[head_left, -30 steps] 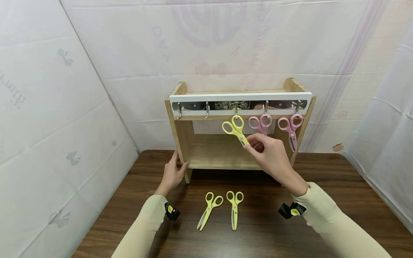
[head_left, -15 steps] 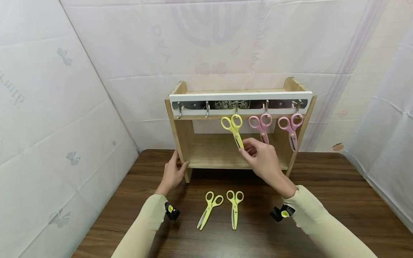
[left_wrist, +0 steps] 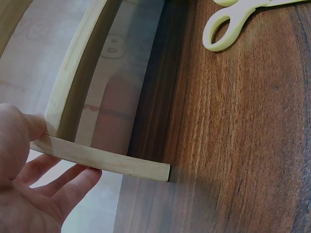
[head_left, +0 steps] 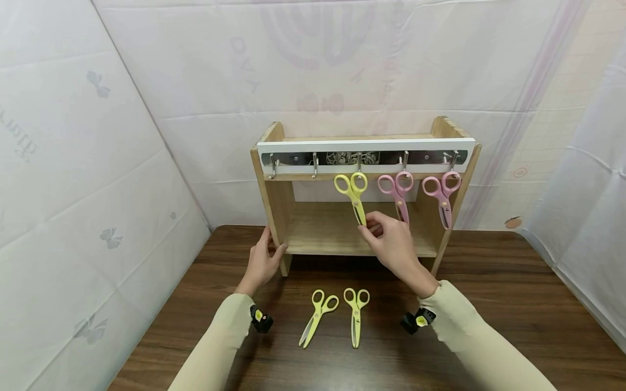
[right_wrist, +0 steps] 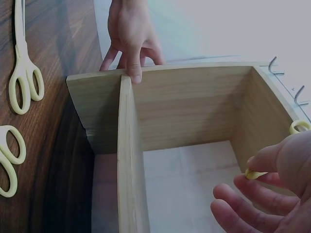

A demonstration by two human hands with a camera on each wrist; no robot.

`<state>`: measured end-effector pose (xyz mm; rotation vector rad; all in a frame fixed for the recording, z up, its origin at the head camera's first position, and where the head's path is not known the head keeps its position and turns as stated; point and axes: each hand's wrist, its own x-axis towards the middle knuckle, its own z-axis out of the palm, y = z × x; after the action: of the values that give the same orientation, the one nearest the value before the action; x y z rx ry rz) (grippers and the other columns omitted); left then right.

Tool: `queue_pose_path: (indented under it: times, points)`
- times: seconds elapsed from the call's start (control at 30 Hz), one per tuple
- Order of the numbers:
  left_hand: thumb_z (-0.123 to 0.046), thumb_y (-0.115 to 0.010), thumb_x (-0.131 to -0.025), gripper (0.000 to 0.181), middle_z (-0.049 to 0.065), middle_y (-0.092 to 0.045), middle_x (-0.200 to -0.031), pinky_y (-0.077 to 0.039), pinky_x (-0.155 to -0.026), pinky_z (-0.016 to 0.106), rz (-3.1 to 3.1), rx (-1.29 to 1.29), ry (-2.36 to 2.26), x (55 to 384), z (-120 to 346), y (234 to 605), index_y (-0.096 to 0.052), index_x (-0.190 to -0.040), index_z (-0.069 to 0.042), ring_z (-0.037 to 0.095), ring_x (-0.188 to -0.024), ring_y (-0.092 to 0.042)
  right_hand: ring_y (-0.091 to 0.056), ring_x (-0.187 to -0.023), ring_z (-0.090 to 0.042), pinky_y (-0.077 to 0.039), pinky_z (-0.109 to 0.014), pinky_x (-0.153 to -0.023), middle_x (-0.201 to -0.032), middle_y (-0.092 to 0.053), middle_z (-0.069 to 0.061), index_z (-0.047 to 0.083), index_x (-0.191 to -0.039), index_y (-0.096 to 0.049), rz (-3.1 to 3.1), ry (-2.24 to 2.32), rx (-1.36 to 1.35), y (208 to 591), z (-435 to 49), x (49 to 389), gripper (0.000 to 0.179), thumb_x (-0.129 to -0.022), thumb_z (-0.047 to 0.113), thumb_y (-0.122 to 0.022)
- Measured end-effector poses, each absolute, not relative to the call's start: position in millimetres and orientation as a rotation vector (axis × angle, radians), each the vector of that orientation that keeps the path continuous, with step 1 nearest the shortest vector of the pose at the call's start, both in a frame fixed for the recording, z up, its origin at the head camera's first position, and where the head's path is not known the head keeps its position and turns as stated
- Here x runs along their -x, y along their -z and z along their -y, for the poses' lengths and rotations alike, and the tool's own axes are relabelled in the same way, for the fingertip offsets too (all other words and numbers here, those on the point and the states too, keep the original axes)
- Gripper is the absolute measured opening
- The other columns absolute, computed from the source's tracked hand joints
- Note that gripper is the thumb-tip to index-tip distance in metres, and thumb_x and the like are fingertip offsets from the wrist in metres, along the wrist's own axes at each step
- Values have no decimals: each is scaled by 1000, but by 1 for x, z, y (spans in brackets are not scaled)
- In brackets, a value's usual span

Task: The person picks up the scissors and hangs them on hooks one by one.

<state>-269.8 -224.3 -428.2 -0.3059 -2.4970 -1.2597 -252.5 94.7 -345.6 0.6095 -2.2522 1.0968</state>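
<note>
A wooden rack stands on the table, with a row of metal hooks along its white front rail. My right hand pinches the blade tips of yellow scissors, whose right handle loop is at the middle hook. In the right wrist view the yellow tip shows between thumb and forefinger. Pink scissors and a second pink pair hang from the two hooks to the right. My left hand grips the rack's left side panel, thumb inside and fingers outside.
Two more yellow scissors lie on the table in front of the rack: a slanted, slightly open pair and a straight pair. The two left hooks carry nothing. Patterned white cloth hangs behind and at both sides.
My right hand has moved left and slightly down, swinging the yellow scissors' blades more upright below the middle hook. My left hand keeps its grip on the side panel.
</note>
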Motion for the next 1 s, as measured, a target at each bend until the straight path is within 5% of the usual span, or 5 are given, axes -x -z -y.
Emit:
queue_pose_path:
  times: [1.0]
  points:
    - [-15, -63, -104, 63, 23, -57, -140, -58, -92, 53, 2498, 316, 1241, 270, 225, 428, -32, -159, -14, 39, -131, -56, -72, -69, -21, -60, -43, -64, -84, -75, -8, 3, -101, -73, 2309, -1063, -587, 347, -95, 252, 14, -92, 12, -78]
